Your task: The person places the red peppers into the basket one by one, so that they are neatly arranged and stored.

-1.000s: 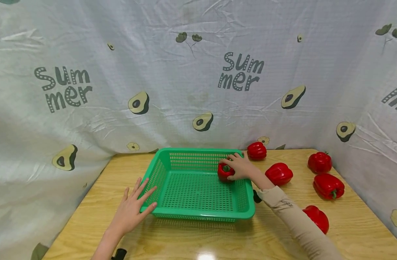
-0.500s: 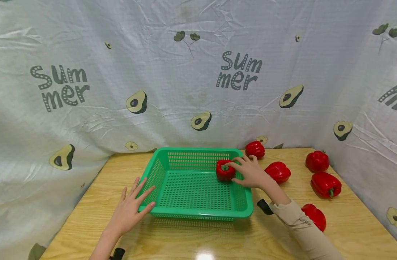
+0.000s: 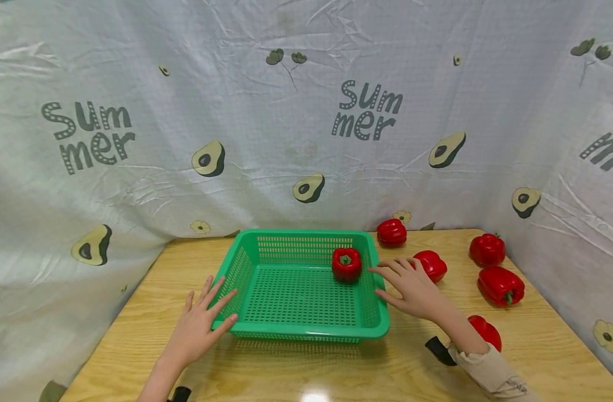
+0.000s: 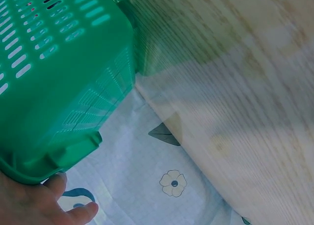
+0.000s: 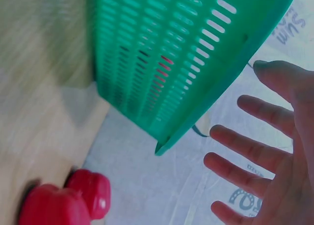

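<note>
A green plastic basket (image 3: 306,330) with slotted walls stands on the wooden table. One red bell pepper (image 3: 346,264) sits inside it near the right wall, stem up. My left hand (image 3: 198,326) rests at the basket's left rim with fingers spread; the left wrist view has its fingertips right at the rim (image 4: 29,178). My right hand (image 3: 412,290) is over the basket's right rim, its fingers extended and holding nothing. In the right wrist view those spread fingers (image 5: 252,146) are beside the basket's outer wall.
Right of the basket lie several more red bell peppers: one at the back (image 3: 392,233), one partly behind my right hand (image 3: 432,266), two near the right edge (image 3: 501,286), and one by my right forearm (image 3: 485,333). A printed cloth (image 3: 266,195) hangs behind the table.
My right hand has let go of the red bell pepper in the basket and moved right, out over the rim. The left hand stays at the left rim.
</note>
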The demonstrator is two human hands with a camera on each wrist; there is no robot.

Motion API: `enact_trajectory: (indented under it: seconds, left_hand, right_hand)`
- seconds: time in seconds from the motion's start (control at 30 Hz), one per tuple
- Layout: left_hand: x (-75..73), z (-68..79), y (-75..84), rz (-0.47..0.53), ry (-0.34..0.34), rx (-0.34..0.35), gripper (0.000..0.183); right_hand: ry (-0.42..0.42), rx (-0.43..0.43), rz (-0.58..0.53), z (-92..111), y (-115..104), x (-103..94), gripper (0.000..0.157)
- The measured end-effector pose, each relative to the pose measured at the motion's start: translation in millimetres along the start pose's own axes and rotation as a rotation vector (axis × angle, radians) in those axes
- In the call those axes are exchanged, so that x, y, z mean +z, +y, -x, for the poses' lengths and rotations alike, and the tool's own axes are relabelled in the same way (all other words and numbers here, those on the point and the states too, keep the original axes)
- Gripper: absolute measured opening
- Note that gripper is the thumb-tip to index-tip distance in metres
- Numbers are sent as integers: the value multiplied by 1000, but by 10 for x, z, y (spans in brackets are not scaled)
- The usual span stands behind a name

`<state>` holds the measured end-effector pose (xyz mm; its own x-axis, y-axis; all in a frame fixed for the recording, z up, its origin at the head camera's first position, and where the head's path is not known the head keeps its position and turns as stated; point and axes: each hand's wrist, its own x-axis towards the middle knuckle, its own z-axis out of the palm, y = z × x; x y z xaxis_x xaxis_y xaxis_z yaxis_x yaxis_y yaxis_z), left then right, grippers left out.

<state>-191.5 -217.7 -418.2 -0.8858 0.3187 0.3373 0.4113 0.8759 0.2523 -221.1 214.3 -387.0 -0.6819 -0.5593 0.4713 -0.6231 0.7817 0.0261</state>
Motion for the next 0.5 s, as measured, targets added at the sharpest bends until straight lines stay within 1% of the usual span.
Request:
enact_trajectory:
  seconds: [0.13, 0.23, 0.5]
  left_hand:
    - [-12, 8, -8, -9, 2, -2, 52]
    - [-23, 8, -13, -18, 4, -2, 51]
    - [1, -1, 9, -17, 7, 7, 51]
  right_hand:
    - [27, -15, -4, 174, 30, -14, 47]
    - [32, -13, 2, 317, 55, -32, 47]
    - [-4, 49, 21, 776, 185, -113, 47]
